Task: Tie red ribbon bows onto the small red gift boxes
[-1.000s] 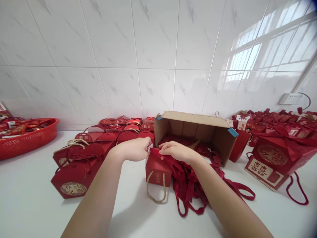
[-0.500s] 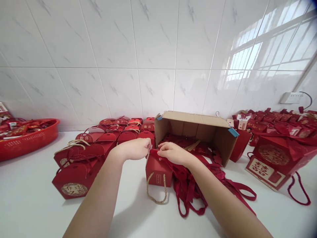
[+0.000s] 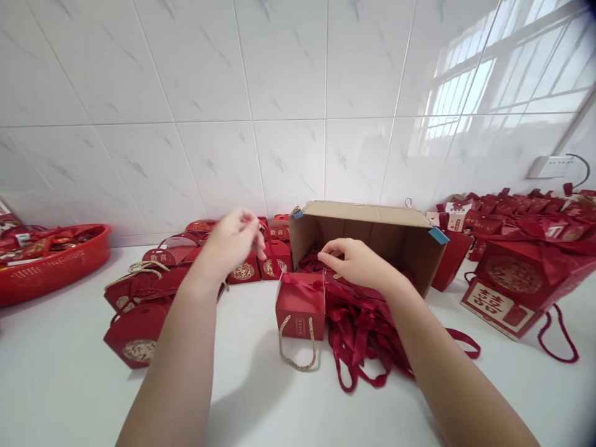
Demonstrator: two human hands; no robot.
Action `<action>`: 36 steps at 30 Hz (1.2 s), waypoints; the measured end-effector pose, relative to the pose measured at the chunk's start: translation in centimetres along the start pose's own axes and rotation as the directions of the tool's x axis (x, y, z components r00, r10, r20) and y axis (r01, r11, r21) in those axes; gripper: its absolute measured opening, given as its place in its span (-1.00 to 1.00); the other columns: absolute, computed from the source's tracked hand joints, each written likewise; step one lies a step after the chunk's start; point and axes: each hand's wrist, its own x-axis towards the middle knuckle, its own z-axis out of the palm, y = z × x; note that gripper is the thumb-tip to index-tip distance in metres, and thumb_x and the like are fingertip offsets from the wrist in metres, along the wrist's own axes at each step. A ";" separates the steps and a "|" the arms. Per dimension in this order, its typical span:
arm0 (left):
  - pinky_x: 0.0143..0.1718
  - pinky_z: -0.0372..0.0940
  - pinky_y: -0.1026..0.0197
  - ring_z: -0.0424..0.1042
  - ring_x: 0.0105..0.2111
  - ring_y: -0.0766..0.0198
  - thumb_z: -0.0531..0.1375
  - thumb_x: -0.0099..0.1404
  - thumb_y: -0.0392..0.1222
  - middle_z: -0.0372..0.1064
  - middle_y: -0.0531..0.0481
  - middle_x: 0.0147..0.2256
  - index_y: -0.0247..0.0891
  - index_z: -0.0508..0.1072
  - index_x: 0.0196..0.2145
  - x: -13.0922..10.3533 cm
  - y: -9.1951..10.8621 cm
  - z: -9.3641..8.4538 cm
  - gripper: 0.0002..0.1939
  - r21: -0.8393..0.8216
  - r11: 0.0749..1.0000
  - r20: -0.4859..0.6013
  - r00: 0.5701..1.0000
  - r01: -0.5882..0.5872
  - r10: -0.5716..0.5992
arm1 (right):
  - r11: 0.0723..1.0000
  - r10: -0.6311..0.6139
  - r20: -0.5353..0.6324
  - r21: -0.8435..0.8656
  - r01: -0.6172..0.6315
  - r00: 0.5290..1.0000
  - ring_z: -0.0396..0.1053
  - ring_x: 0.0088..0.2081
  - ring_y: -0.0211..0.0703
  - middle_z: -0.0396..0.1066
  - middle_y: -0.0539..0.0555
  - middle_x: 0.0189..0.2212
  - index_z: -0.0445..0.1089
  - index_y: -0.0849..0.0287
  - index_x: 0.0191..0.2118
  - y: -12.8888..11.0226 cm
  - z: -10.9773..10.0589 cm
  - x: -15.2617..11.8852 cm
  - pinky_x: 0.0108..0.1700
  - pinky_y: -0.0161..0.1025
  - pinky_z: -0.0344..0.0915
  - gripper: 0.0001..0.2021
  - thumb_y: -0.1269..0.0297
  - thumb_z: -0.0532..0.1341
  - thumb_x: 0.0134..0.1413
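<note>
A small red gift box point(image 3: 298, 304) stands on the white table in front of me, its twisted tan cord handle point(image 3: 298, 366) hanging down the near side. A red ribbon point(image 3: 302, 282) lies over the top of the box, and one end rises toward the left. My left hand point(image 3: 235, 245) is raised beyond the box to its left, fingers pinched on that ribbon end. Above the right rear of the box is my right hand point(image 3: 356, 262), fingers curved and apart from the thumb, with nothing visible in it. Just below it lies a heap of loose red ribbons point(image 3: 361, 329).
Behind the ribbons, an open cardboard box point(image 3: 363, 211) lies on its side. Finished-looking red gift boxes point(image 3: 135, 338) stand in rows at left; more red boxes point(image 3: 507, 279) fill the right. A red plastic basket point(image 3: 56, 273) of small packets sits far left.
My left hand has moved up and left, drawing the ribbon end with it. My right hand has let go of the ribbon and shifted right, away from the gift box.
</note>
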 end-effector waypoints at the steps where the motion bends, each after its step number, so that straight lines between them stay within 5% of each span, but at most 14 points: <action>1: -0.44 0.27 0.24 0.43 -0.56 0.28 0.02 0.26 -0.19 0.34 0.12 -0.56 -0.18 0.14 -0.34 -0.1 0.4 -0.1 -0.94 -0.167 0.985 -0.132 0.991 -0.048 0.026 | 1.000 0.009 0.001 -0.023 -0.009 1.000 0.40 -0.35 -0.14 0.49 0.07 -0.36 0.43 0.13 -0.39 0.2 -0.6 -0.2 -0.30 -0.24 0.25 -0.79 0.17 0.12 0.09; 3: -0.42 0.30 0.25 0.50 -0.44 0.25 0.04 0.27 -0.20 0.41 0.06 -0.46 -0.16 0.12 -0.33 -0.3 1.0 -0.4 -0.91 -0.370 0.905 -0.365 0.929 -0.211 0.067 | 0.997 0.018 0.053 -0.079 -0.014 0.998 0.39 -0.38 -0.15 0.49 0.05 -0.40 0.44 0.12 -0.42 0.6 -1.5 -0.6 -0.35 -0.26 0.23 -0.85 0.22 0.16 0.04; 6: -0.24 0.36 0.20 0.49 -0.16 0.19 0.11 0.24 -0.18 0.46 -0.04 -0.16 -0.15 0.14 -0.24 -0.6 1.1 -0.8 -0.83 -0.311 0.901 -0.534 0.840 -0.303 0.098 | 0.991 0.041 0.171 -0.132 -0.019 0.984 0.34 -0.47 -0.16 0.47 0.04 -0.49 0.44 0.11 -0.50 1.0 -2.0 -0.8 -0.42 -0.25 0.18 -0.83 0.18 0.20 -0.01; 8: -0.12 0.34 0.17 0.44 -0.07 0.18 0.14 0.20 -0.16 0.40 -0.05 -0.02 -0.15 0.21 -0.16 -0.7 0.6 -1.0 -0.76 -0.112 0.982 -0.436 0.896 -0.153 0.090 | 0.989 0.067 0.217 -0.145 -0.036 0.974 0.26 -0.55 -0.19 0.39 0.03 -0.60 0.41 0.11 -0.58 1.0 -1.8 -0.9 -0.43 -0.23 0.15 -0.75 0.11 0.21 0.00; 10: -0.11 0.32 0.17 0.41 -0.05 0.15 0.13 0.18 -0.13 0.37 -0.02 0.02 -0.13 0.29 -0.12 -0.7 -0.1 -1.1 -0.72 0.160 0.987 -0.146 0.988 -0.018 0.041 | 0.983 0.094 0.239 -0.177 -0.052 0.966 0.13 -0.62 -0.25 0.23 -0.02 -0.72 0.29 0.12 -0.69 0.7 -1.4 -0.8 -0.40 -0.19 0.15 -0.62 0.07 0.17 0.05; 11: -0.13 0.32 0.17 0.41 -0.06 0.13 0.12 0.17 -0.10 0.38 -0.01 0.00 -0.12 0.33 -0.14 -0.6 -0.4 -1.0 -0.73 0.297 0.955 0.037 0.999 0.000 -0.011 | 0.978 0.106 0.251 -0.200 -0.055 0.962 0.06 -0.65 -0.28 0.14 -0.04 -0.76 0.20 0.12 -0.73 0.6 -1.3 -0.7 -0.37 -0.17 0.15 -0.56 0.07 0.14 0.08; 13: -0.20 0.32 0.17 0.42 -0.12 0.10 0.11 0.15 -0.06 0.42 0.00 -0.08 -0.12 0.38 -0.17 -0.5 -0.9 -0.7 -0.73 0.501 0.864 0.360 0.920 -0.052 -0.153 | 0.971 0.120 0.296 -0.236 -0.050 0.947 -0.02 -0.66 -0.30 0.05 -0.05 -0.77 0.08 0.14 -0.75 0.5 -1.1 -0.5 -0.34 -0.15 0.13 -0.50 0.05 0.08 0.14; 16: -0.25 0.28 0.19 0.42 -0.22 0.12 0.12 0.11 -0.05 0.45 -0.01 -0.15 -0.15 0.40 -0.20 0.0 -1.5 0.1 -0.71 0.580 0.798 0.572 0.779 -0.163 -0.256 | 0.972 0.105 0.408 -0.235 -0.007 0.907 0.10 -0.59 -0.24 0.21 -0.01 -0.67 0.16 0.14 -0.68 0.7 -1.1 -0.2 -0.39 -0.18 0.11 -0.57 0.05 0.03 0.15; 20: -0.30 0.26 0.22 0.42 -0.26 0.15 0.14 0.08 -0.06 0.45 -0.03 -0.19 -0.19 0.39 -0.24 0.4 -1.7 0.6 -0.72 0.521 0.820 0.633 0.751 -0.235 -0.188 | 0.984 0.039 0.474 -0.170 0.048 0.880 0.25 -0.47 -0.18 0.41 0.01 -0.49 0.36 0.12 -0.50 1.0 -1.3 -0.2 -0.42 -0.24 0.12 -0.75 0.14 0.10 0.09; 24: -0.36 0.25 0.24 0.40 -0.32 0.19 0.13 0.08 -0.13 0.44 0.00 -0.26 -0.17 0.34 -0.24 0.5 -1.9 0.8 -0.76 0.503 0.837 0.616 0.768 -0.214 -0.174 | 0.987 0.042 0.444 -0.159 0.033 0.895 0.30 -0.42 -0.19 0.44 0.02 -0.43 0.38 0.14 -0.44 1.0 -1.4 -0.1 -0.43 -0.29 0.13 -0.84 0.18 0.18 0.01; 32: -0.47 0.17 0.28 0.28 -0.41 0.25 0.02 0.10 -0.21 0.35 0.04 -0.33 -0.17 0.27 -0.32 1.0 -2.4 1.3 -0.85 0.510 0.844 0.577 0.794 -0.166 -0.192 | 0.982 0.044 0.427 -0.187 0.041 0.903 0.21 -0.44 -0.27 0.34 -0.04 -0.43 0.27 0.14 -0.36 1.7 -1.3 0.4 -0.45 -0.33 0.11 -0.82 0.18 0.24 -0.06; 36: -0.46 0.19 0.28 0.28 -0.41 0.26 -0.02 0.15 -0.20 0.34 0.03 -0.34 -0.17 0.25 -0.25 1.2 -2.8 1.3 -0.82 0.493 0.860 0.570 0.796 -0.132 -0.204 | 0.988 0.099 0.419 -0.148 -0.040 0.903 0.24 -0.45 -0.23 0.37 0.02 -0.46 0.30 0.17 -0.41 1.7 -1.1 0.4 -0.42 -0.27 0.13 -0.66 -0.03 0.10 0.10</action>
